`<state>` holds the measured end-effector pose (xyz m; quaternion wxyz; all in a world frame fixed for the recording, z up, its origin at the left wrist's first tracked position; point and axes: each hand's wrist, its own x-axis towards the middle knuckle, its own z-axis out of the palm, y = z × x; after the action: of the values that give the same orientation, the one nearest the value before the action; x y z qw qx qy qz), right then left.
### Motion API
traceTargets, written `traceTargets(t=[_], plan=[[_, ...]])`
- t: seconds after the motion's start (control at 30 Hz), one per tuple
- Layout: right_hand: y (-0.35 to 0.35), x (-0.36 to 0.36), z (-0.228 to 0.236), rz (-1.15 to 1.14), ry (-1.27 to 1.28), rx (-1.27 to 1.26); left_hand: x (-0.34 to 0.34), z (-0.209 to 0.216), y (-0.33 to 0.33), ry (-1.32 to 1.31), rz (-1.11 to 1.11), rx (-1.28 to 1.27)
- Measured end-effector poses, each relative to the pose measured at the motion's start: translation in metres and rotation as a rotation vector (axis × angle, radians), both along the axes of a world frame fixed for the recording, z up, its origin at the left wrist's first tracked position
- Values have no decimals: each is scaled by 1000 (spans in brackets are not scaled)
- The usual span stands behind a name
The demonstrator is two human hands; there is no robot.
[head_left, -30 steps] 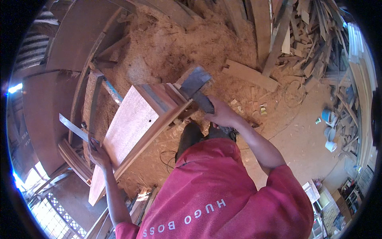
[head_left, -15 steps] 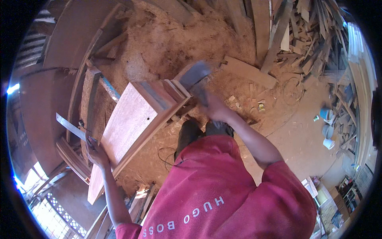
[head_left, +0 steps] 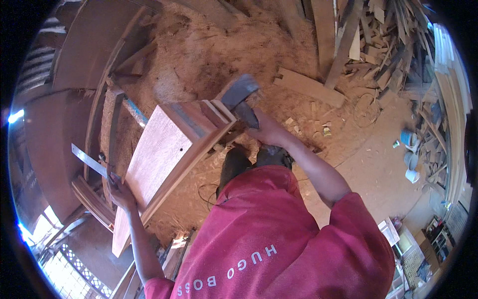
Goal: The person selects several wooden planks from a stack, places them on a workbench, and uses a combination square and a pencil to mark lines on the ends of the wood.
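A stack of wooden boards (head_left: 157, 144) slants across the middle left, its pale top board marked by a small dark hole. At its far right end my right hand (head_left: 267, 130) is closed round the dark handle of a handsaw (head_left: 241, 91). The grey blade lies against or just beside the board ends; the exact contact cannot be made out. Along the stack's left edge, my left hand (head_left: 122, 193) is closed on a flat metal strip (head_left: 88, 159), like a ruler or a try square's blade. Its fingers are partly in shadow, and the hand rests by the top board.
A rough wooden support (head_left: 110, 117) stands left of the stack. Sawdust (head_left: 209, 55) covers the ground beyond. A loose plank (head_left: 311, 88) lies on the right, before a heap of offcuts (head_left: 386, 60). Blue and white containers (head_left: 409, 139) stand far right.
The handsaw and my right hand, blurred earlier, now show more sharply, with the blade shifted slightly left. My left hand still holds the metal strip in about the same place.
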<state>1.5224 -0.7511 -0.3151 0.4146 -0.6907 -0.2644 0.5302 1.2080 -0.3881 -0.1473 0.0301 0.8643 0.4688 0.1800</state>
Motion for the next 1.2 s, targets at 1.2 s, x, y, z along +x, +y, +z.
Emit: traceTargets(t=[1.2], plan=[[-5, -9, -19, -190, -109, 7, -2, 0, 2, 23, -42, 88]])
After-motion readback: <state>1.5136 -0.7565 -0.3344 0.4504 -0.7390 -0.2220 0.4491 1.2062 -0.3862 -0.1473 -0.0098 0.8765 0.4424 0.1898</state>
